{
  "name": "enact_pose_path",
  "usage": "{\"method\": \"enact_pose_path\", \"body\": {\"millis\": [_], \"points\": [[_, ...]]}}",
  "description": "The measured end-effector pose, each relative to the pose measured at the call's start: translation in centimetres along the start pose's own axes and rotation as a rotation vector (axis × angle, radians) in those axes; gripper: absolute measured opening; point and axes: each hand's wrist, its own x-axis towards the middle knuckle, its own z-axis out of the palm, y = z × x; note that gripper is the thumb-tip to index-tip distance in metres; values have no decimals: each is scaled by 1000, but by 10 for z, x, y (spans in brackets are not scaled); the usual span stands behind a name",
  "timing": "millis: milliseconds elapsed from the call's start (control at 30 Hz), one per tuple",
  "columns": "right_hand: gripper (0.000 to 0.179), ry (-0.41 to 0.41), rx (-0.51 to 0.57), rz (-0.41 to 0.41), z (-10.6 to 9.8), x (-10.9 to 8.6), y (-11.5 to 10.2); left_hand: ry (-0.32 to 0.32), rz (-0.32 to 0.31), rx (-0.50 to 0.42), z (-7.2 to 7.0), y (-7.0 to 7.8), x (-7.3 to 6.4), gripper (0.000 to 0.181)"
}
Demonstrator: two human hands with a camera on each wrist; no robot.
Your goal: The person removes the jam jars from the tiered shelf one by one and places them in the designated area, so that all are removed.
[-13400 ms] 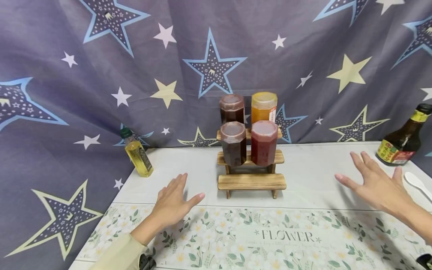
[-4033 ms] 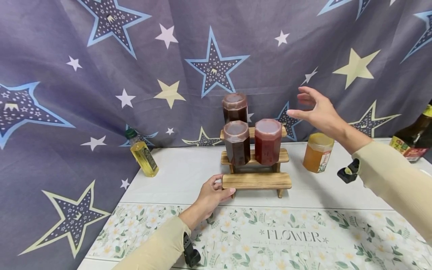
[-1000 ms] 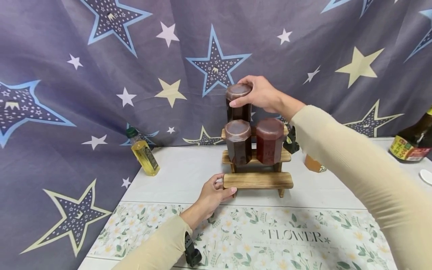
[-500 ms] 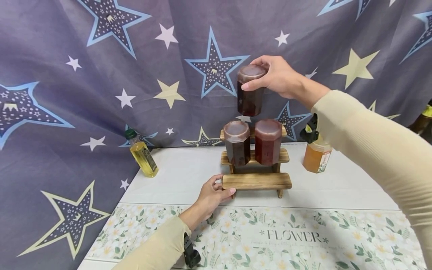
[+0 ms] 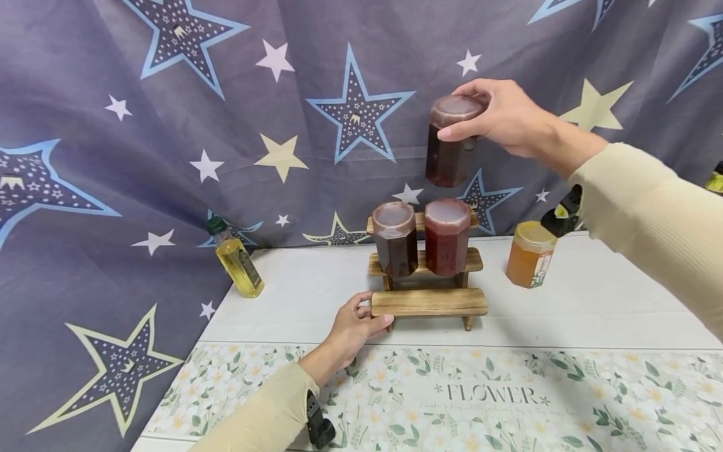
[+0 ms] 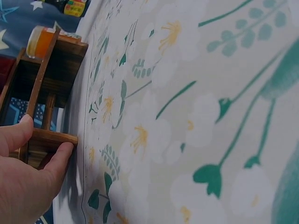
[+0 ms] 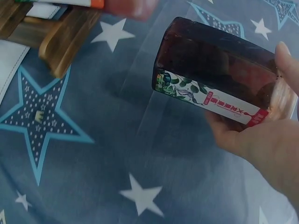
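Note:
My right hand (image 5: 503, 119) grips a dark jam jar (image 5: 449, 154) near its lid, up in the air above the right end of a wooden three-step rack (image 5: 429, 303). A printed label shows on the jar (image 7: 205, 70) in the right wrist view. With thumb and fingers my left hand (image 5: 351, 328) holds the left end of the rack's lowest step. On the middle step stand another dark jar (image 5: 396, 245) and a red jar (image 5: 447, 242), side by side. The top step, partly hidden behind them, bears no jar.
An orange jar (image 5: 530, 257) stands on the white table right of the rack. At the left stands a green-capped oil bottle (image 5: 240, 263). A floral mat (image 5: 395, 402) covers the front, and a starry curtain (image 5: 271, 207) hangs close behind. A brown bottle peeks in at the right edge.
The orange jar went from the top step to the table. More recently my right hand gripped the dark jar on the top step, lifted it and moved it right. My left hand keeps its hold.

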Motion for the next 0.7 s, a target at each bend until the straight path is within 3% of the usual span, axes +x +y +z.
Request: {"method": "enact_pose_path", "body": {"millis": [267, 567, 700], "points": [[77, 48, -23, 39, -33, -12, 24, 1, 2, -1, -1, 0, 0, 67], [64, 91, 59, 89, -68, -32, 69, -10, -1, -2, -1, 0, 1, 69], [62, 126, 1, 138, -78, -45, 88, -8, 3, 1, -1, 0, 0, 69]]}}
